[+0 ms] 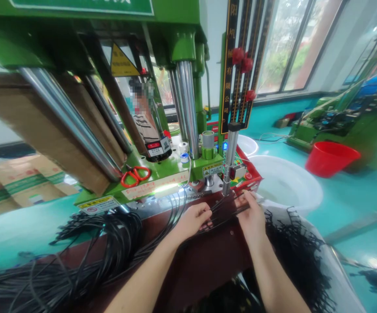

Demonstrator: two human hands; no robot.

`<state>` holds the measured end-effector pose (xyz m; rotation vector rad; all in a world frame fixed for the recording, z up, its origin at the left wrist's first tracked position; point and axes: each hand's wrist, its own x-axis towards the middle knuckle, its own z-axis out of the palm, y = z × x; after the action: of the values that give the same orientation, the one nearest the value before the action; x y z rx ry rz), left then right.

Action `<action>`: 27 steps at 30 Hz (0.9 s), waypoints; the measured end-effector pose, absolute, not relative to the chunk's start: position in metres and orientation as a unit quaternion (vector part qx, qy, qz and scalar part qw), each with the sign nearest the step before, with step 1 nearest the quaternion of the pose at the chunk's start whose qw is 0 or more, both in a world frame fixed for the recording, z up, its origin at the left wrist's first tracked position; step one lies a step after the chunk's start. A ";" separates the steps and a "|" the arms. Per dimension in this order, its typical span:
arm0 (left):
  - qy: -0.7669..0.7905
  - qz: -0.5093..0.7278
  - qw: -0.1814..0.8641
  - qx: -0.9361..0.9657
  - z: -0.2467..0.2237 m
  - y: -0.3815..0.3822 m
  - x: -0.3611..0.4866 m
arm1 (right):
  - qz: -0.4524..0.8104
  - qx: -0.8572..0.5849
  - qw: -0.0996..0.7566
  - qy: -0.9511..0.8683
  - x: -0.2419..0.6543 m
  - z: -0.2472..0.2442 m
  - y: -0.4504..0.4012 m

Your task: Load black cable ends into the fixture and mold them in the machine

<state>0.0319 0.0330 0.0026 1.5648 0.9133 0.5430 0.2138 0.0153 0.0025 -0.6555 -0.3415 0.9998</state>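
My left hand point(195, 221) is closed round several thin black cables point(171, 213) in front of the green press. To its right, my right hand point(252, 214) has its fingers curled on the dark ends of the same cables, though exactly what lies between the fingertips is hard to make out. Both hands are just above the dark red tabletop point(216, 256). Leftward, the cables run into a large coiled bundle of black cable point(116, 239). Beside my right forearm lies a heap of black branching plastic pieces point(301, 256) in a white-lined container.
The green press point(175, 174) stands ahead with steel columns point(188, 108). Orange-handled scissors point(135, 176) lie on its ledge. A vertical metal post point(230, 156) rises near my right hand. White tubs point(281, 184) and a red bucket point(330, 158) stand right; a person is behind the press.
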 end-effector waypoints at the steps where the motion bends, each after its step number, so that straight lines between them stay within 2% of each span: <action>1: 0.395 0.228 0.586 0.670 0.002 0.032 0.033 | 0.483 -0.292 0.808 -0.169 0.215 0.003 0.016; 5: 0.406 0.228 0.567 0.679 0.005 0.031 0.038 | 0.560 -0.262 0.751 -0.232 0.219 0.005 0.016; 10: 0.381 0.241 0.537 0.713 0.013 0.027 0.049 | 0.598 -0.284 0.705 -0.256 0.222 0.008 0.011; 16: 0.330 0.156 0.706 0.607 0.019 -0.006 0.038 | 0.660 -0.286 0.612 -0.328 0.217 0.022 -0.004; 21: 0.223 0.029 0.814 0.536 0.024 -0.048 0.007 | 0.727 -0.260 0.496 -0.399 0.183 0.015 -0.038; 23: 0.216 0.071 0.839 0.495 0.018 -0.065 0.005 | 0.742 -0.284 0.444 -0.415 0.167 0.005 -0.056; 27: 0.335 0.272 0.836 0.338 -0.001 -0.093 0.025 | 0.764 -0.372 0.323 -0.416 0.153 -0.010 -0.076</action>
<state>0.0247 -0.0929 -0.0013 0.7164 0.7093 0.5756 0.1527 -0.0761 -0.0095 -0.9753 -1.0921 2.0060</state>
